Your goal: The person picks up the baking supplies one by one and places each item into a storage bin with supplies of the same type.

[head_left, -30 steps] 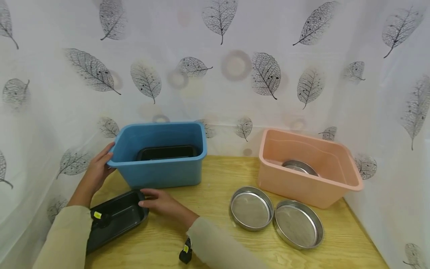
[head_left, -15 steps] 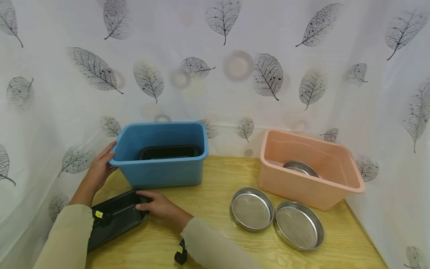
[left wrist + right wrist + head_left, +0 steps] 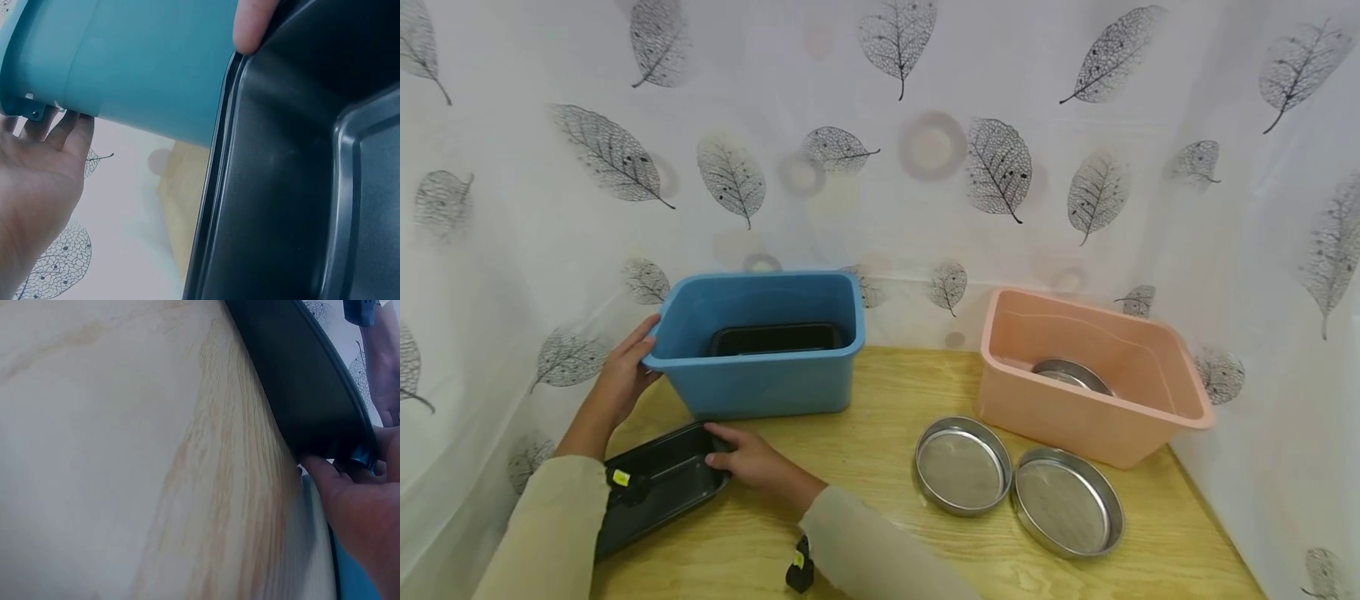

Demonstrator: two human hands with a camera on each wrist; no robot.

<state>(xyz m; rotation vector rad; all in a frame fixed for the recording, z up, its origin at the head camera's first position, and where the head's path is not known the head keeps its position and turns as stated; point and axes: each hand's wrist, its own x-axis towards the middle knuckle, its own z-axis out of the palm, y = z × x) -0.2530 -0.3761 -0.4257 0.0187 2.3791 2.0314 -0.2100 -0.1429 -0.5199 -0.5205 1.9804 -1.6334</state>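
Observation:
My left hand (image 3: 625,371) holds the left end of the blue plastic tub (image 3: 767,387), its fingers tucked up under the rim in the left wrist view. A dark loaf pan (image 3: 662,492) lies in front of that tub, partly covered by my left forearm. At the pan's near-right corner, my right hand (image 3: 752,457) grips the end wall, thumb over the rim. The right wrist view shows fingers of the right hand (image 3: 362,500) bent under the pan's end (image 3: 306,387). Inside the tub sits a second dark loaf pan (image 3: 775,337).
A pink tub (image 3: 1075,417) stands on the right with a round metal pan (image 3: 1071,373) in it. Two more round metal pans, one left (image 3: 962,467) and one right (image 3: 1067,504), lie side by side before it. A leaf-print curtain (image 3: 880,208) encloses the wooden table (image 3: 880,550).
The right hand and sleeve have shifted slightly left, still on the loaf pan's end. The left hand stays at the blue tub's rim. The head view has shifted a little.

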